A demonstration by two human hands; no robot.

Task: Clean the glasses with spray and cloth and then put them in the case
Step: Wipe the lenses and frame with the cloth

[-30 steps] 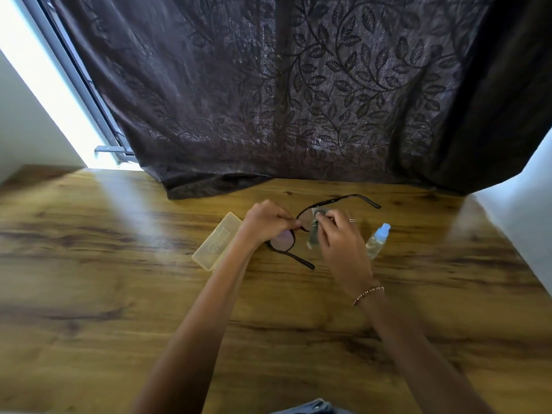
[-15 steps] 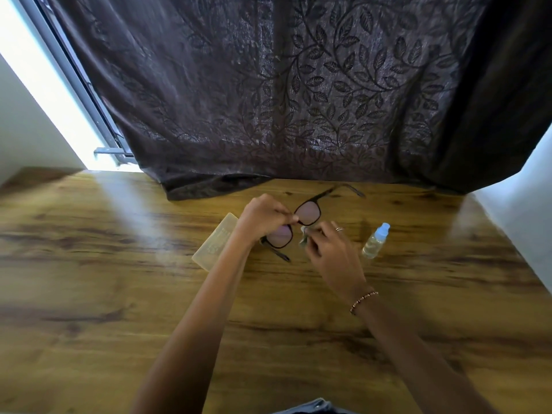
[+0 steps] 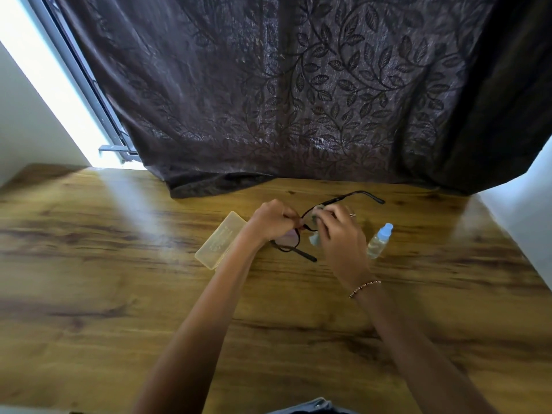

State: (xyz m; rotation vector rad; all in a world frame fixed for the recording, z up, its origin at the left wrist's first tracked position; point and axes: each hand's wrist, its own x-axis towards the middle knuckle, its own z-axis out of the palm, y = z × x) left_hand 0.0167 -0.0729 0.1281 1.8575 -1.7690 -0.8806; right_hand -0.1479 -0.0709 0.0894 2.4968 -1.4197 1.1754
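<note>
Dark-framed glasses (image 3: 289, 239) are held just above the wooden table (image 3: 119, 294), temples unfolded. My left hand (image 3: 270, 222) pinches the frame at the bridge. My right hand (image 3: 340, 237) presses a small pale cloth (image 3: 314, 239) against the far lens, which the cloth and fingers mostly hide. A translucent yellow case (image 3: 219, 240), shut, lies on the table just left of my left wrist. A small clear spray bottle (image 3: 379, 241) with a pale blue cap stands right of my right hand.
A dark leaf-patterned curtain (image 3: 298, 100) hangs behind the table, its hem resting on the far edge. A bright window strip (image 3: 56, 94) is at the left. A white wall (image 3: 525, 228) bounds the table's right side.
The glasses have tilted back so the far temple points right again. My right hand has moved up with the cloth from the bridge onto the far lens.
</note>
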